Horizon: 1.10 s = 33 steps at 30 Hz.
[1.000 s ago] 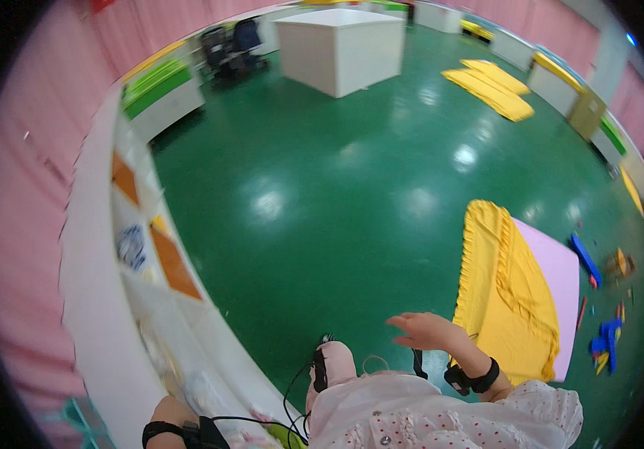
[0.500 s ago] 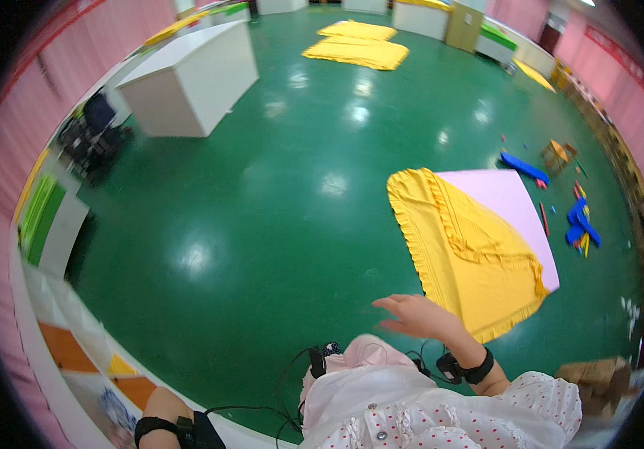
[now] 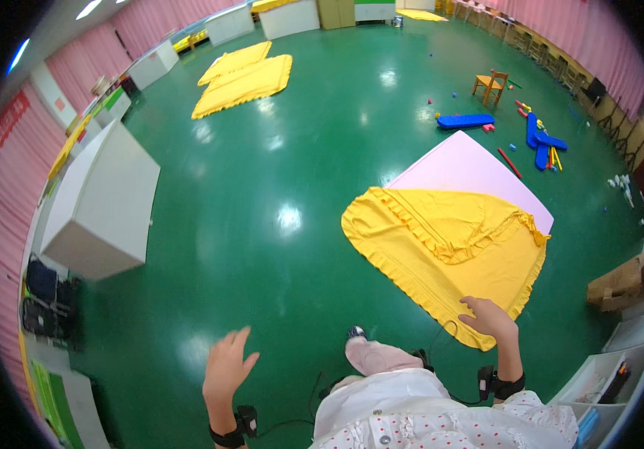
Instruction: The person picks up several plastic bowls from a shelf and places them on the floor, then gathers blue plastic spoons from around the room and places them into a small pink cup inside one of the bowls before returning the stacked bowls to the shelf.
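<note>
A yellow ruffled cloth (image 3: 427, 277) lies spread on the floor ahead and to the right, partly folded back on itself. It partly covers a flat pale pink board or mat (image 3: 460, 166), whose far part is bare. My right hand (image 3: 489, 318) is held above the cloth's near edge, fingers loosely stretched and nothing in them; whether it touches cannot be told. My left hand (image 3: 228, 367) is raised over the green floor at the left, its fingers apart and holding nothing. Both wrists wear black bands with small devices and cables.
White cabinet (image 3: 105, 202) at left, black folded wheeled thing (image 3: 49, 299) beside it. More yellow cloths (image 3: 245, 84) lie farther off. Blue pieces (image 3: 466, 121), red rod (image 3: 510, 163) and small wooden chair (image 3: 491, 87) stand beyond the mat. Cardboard box (image 3: 621, 283) at right.
My view has turned right, so the cabinet and cloths sit farther left. My left hand has come up into view with fingers spread. My right hand has shifted right, over the cloth's near edge.
</note>
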Tool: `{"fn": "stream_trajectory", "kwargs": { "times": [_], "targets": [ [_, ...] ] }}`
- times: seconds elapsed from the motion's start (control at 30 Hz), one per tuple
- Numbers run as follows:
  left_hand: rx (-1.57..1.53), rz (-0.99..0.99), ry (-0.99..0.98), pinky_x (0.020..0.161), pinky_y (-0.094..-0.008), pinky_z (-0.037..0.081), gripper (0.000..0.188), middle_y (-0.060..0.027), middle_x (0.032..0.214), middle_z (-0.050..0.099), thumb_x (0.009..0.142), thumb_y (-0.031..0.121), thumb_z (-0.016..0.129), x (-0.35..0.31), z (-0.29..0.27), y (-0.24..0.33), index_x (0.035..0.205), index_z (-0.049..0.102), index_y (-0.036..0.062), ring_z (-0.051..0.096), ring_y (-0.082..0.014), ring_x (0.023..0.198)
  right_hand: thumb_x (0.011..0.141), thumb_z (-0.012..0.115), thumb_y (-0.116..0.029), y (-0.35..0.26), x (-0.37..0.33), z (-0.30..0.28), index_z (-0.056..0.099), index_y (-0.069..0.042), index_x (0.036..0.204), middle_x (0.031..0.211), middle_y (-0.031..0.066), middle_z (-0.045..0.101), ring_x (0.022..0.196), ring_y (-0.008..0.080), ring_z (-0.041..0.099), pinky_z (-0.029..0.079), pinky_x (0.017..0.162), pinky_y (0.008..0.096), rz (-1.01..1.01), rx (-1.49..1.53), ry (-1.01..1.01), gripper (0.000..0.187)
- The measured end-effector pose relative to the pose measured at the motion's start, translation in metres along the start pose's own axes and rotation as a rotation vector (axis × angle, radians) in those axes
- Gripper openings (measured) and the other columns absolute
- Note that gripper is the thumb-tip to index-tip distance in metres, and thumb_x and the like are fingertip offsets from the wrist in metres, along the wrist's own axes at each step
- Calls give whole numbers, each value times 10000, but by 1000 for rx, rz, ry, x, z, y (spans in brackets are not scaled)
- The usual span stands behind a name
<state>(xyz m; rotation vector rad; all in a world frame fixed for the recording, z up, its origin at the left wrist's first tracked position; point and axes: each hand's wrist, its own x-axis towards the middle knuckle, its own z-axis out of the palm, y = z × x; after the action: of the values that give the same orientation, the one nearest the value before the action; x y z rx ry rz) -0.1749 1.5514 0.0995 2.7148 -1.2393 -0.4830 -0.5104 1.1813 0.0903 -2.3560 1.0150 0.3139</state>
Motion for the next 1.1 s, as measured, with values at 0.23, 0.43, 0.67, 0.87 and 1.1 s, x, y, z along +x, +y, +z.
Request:
{"fn": "stream_trajectory", "kwargs": {
  "times": [0.23, 0.43, 0.67, 0.87, 1.1],
  "targets": [
    [-262, -370, -194, 784, -389, 441, 476, -181, 1026, 569, 773, 322, 596, 142, 30, -92, 1142, 477, 45, 549, -326, 937, 787, 560, -271, -96, 175, -50, 503, -41, 1097, 988, 187, 574, 918, 331, 547, 436, 798, 392, -217, 85, -46, 390],
    [-292, -355, -306, 757, -408, 449, 460, -197, 992, 579, 821, 386, 509, 334, 0, -133, 1116, 490, 33, 567, -352, 865, 794, 548, -267, -126, 333, -99, 507, -53, 1096, 957, 172, 583, 894, 327, 556, 440, 782, 394, -53, -63, -28, 373],
    [-23, -2, -69, 753, -430, 440, 415, -201, 980, 566, 826, 345, 508, 633, -95, -96, 1077, 503, 14, 546, -352, 890, 790, 547, -291, -154, 487, -147, 505, -51, 1099, 1000, 182, 571, 938, 325, 541, 434, 795, 388, -27, 185, 24, 394],
    [-114, 558, -195, 735, -415, 452, 402, -194, 982, 567, 815, 301, 534, 876, -159, 14, 1095, 478, 18, 546, -353, 887, 787, 552, -326, -131, 594, -192, 486, -35, 1129, 1024, 192, 565, 935, 327, 543, 436, 790, 390, 315, 140, -104, 453],
    [-34, 445, -393, 770, -410, 443, 411, -201, 1008, 562, 819, 302, 528, 1089, -181, 13, 1115, 470, 24, 542, -352, 917, 790, 545, -312, -120, 796, -282, 493, -32, 1120, 1006, 204, 566, 920, 342, 545, 437, 785, 400, 286, 208, 12, 436]
  ]
}}
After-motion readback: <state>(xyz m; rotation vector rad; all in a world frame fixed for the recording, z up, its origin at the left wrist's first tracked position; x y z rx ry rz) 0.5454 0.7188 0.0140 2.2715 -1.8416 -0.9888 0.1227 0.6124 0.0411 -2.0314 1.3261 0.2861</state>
